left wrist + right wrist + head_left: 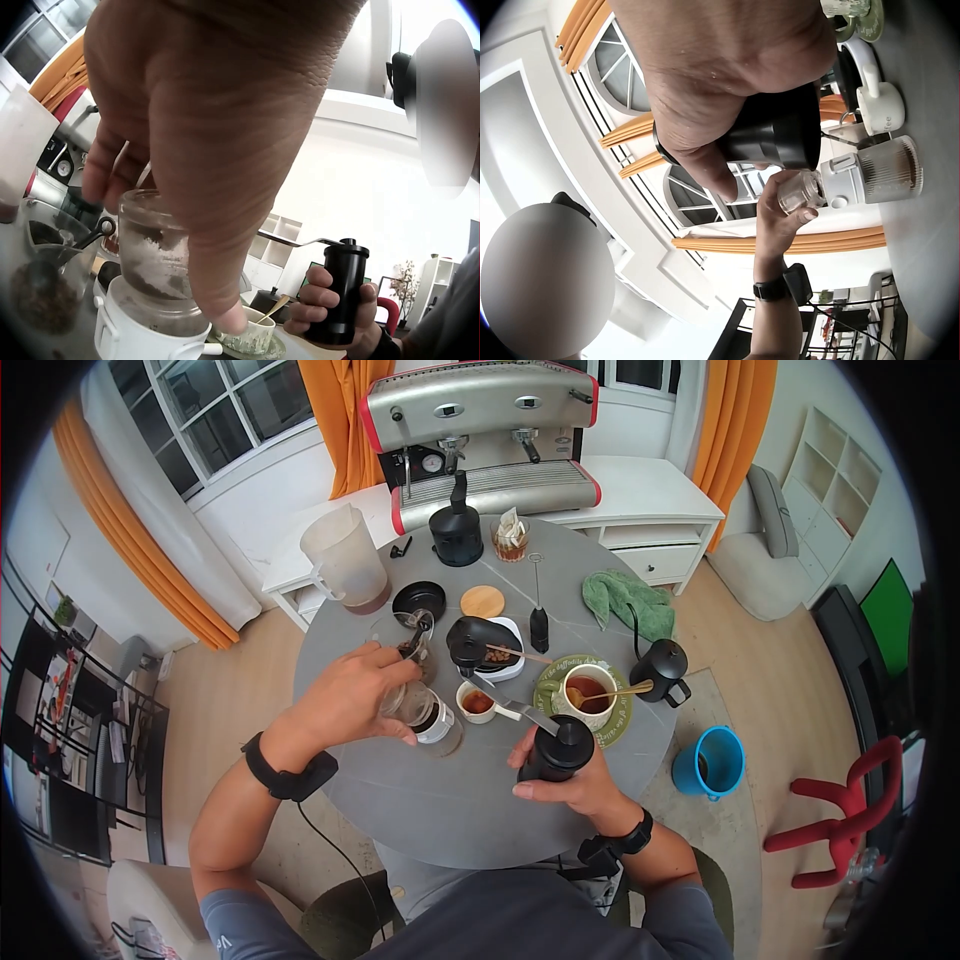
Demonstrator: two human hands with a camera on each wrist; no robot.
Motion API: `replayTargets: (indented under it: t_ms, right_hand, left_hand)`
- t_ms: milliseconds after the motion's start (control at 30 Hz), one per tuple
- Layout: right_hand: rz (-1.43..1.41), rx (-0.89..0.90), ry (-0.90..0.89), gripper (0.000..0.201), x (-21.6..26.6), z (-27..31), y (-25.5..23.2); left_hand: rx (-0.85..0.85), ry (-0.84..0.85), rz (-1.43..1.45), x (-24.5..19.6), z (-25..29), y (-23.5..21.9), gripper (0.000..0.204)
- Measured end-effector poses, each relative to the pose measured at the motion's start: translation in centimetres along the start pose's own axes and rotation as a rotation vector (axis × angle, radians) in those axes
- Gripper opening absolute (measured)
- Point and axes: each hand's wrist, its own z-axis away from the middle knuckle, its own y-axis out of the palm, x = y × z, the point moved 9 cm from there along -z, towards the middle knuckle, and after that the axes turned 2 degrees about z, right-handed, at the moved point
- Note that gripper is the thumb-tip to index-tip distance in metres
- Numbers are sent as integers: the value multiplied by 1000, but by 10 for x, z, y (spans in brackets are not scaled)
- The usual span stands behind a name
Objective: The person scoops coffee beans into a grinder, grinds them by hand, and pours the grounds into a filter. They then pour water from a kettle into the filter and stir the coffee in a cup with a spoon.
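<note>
The round grey table point(470, 820) comes first, taken as a dial with twelve o'clock away from the person. Beyond its twelve o'clock edge stands the silver espresso machine with red trim point(485, 405). The frosted plastic pitcher point(345, 550) is between ten and eleven o'clock, and a crumpled green cloth point(630, 605) lies at two.

The left hand point(350, 688) is at nine o'clock, the right hand point(592, 788) between four and five. At three o'clock, a round green patterned plate point(618, 720) carries a white patterned mug point(588, 720) of reddish-brown liquid, with a gold-coloured spoon point(640, 687) in it.

The right hand's fingers are wrapped around a black cylindrical grinder point(555, 758), whose metal crank reaches toward ten o'clock and ends in a black knob. At eight o'clock a clear ribbed container with a white collar point(885, 174) stands upright on the table. The left hand's thumb and fingers grip a clear glass cup point(150, 251) at the container's top; whether it rests its weight there cannot be told. Smallest is a little white cup point(476, 719) of brown liquid, near the dial's centre.
</note>
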Motion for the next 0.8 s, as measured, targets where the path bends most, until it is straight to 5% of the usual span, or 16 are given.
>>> replayTargets:
  t_ms: [800]
  right_hand:
    - [-2, -1, -17, 34, 7, -2, 2]
  left_hand:
    - [8, 11, -45, -16, -3, 8, 64]
